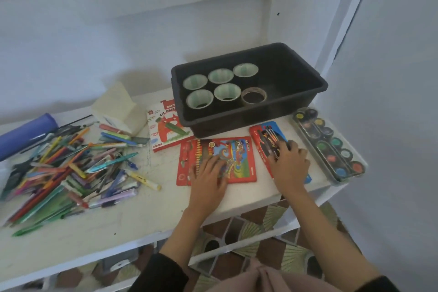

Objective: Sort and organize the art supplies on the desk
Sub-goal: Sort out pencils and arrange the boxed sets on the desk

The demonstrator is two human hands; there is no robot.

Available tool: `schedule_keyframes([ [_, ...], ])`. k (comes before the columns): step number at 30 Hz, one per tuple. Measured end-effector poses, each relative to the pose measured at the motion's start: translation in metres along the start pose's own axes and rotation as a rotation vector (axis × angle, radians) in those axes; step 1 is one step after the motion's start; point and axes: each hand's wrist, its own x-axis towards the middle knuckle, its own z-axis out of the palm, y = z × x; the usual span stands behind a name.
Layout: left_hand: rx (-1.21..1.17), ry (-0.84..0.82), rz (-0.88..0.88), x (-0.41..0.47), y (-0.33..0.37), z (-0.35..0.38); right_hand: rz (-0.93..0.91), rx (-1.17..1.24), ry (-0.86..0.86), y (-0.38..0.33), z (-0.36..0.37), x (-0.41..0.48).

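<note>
My left hand (pixel 209 176) lies flat on a red crayon pack (pixel 237 156) with a colourful picture, near the desk's front edge. My right hand (pixel 290 165) rests with its fingers bent over a red and blue marker pack (pixel 266 136) just to the right of it. Behind both packs stands a black plastic bin (pixel 296 99) that holds several tape rolls (pixel 221 92). A watercolour paint tray (pixel 331 147) lies at the desk's right edge. A heap of pens and pencils (pixel 71 168) covers the left side.
An oil pastel box (pixel 163 130) lies partly under the bin's left corner. A white carton (pixel 118 109) and a purple tube (pixel 26 133) sit at the back left. The white desk (pixel 123 220) ends close to my body; patterned floor shows below.
</note>
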Motion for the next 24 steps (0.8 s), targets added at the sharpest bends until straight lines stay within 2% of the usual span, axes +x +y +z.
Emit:
schedule_keyframes([
  [4, -0.017, 0.045, -0.028, 0.0, 0.005, 0.0, -0.127, -0.076, -0.046, -0.002, 0.004, 0.001],
  [12, -0.051, 0.067, -0.051, 0.003, 0.003, 0.003, -0.098, -0.143, -0.111, 0.006, 0.004, 0.014],
  [17, -0.057, 0.048, -0.055, 0.001, 0.002, 0.0, -0.148, -0.116, -0.153, 0.01, 0.007, 0.015],
  [21, -0.14, 0.088, -0.018, -0.004, 0.001, -0.003, -0.325, -0.019, -0.07, 0.003, 0.008, 0.007],
  [24, -0.373, 0.235, -0.013, -0.01, -0.005, -0.008, -0.46, 0.143, -0.075, -0.021, 0.008, -0.007],
])
